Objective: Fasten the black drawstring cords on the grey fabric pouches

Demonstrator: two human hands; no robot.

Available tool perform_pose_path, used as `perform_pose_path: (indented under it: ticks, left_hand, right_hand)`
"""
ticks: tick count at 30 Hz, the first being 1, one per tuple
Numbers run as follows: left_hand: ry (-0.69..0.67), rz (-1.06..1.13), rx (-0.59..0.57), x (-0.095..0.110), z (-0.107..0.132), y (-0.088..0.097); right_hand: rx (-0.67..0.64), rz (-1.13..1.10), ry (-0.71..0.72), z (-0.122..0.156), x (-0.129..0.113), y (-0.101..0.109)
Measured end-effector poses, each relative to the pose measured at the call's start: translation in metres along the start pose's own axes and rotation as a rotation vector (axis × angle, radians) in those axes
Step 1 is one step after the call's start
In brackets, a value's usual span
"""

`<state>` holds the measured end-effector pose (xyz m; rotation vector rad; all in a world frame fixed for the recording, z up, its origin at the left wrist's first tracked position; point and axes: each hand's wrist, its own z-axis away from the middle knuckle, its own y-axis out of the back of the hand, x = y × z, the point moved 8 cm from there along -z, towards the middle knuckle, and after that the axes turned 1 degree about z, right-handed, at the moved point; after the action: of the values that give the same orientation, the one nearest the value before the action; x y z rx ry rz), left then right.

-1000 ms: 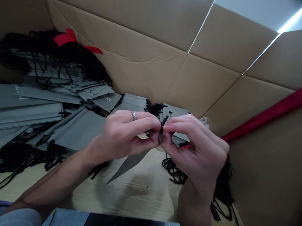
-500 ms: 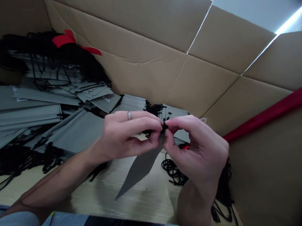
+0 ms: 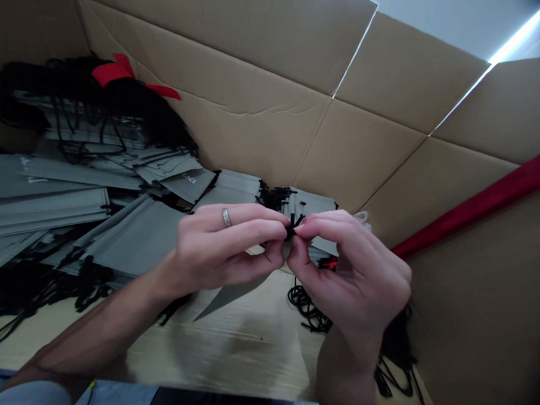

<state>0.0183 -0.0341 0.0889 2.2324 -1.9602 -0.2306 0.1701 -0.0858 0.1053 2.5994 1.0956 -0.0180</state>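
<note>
Corrugated cardboard walls [image 3: 255, 136] rose around a cardboard floor sheet [image 3: 241, 350]; a dark red strip [image 3: 479, 214] ran along the right wall. The left hand [image 3: 223, 248] and right hand [image 3: 351, 278] were curled nearly shut, together pinching a small black cord end [image 3: 293, 227] in mid-air above the sheet, in front of grey paper bags [image 3: 134, 238]. Count: two hands; one ring [image 3: 226, 217], on the left hand; one red bow [image 3: 112, 71]; one black cord tangle [image 3: 305, 305], just beside the right hand; bags too overlapped to count.
</note>
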Motion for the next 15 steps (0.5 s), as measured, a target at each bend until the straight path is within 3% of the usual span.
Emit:
perform_pose_path:
  ticks: [4,6,12,15]
  left_hand:
    - [0.186,0.253,0.104,-0.018,-0.005,0.001]
    - [0.215,0.347,0.098,-0.023,-0.007,-0.003]
    - [-0.05,-0.024,0.007,0.0,-0.005,0.002]
    - [-0.1,-0.111,-0.038,0.007,0.002,0.004]
  right_hand:
    - [0.071,-0.1,-0.008,0.0,0.002,-0.001]
    - [0.092,-0.107,-0.011,0.0,0.003,-0.001]
    - [0.102,-0.053,-0.07,0.001,0.007,0.0]
    - [0.107,-0.017,-0.062,0.002,0.005,0.0]
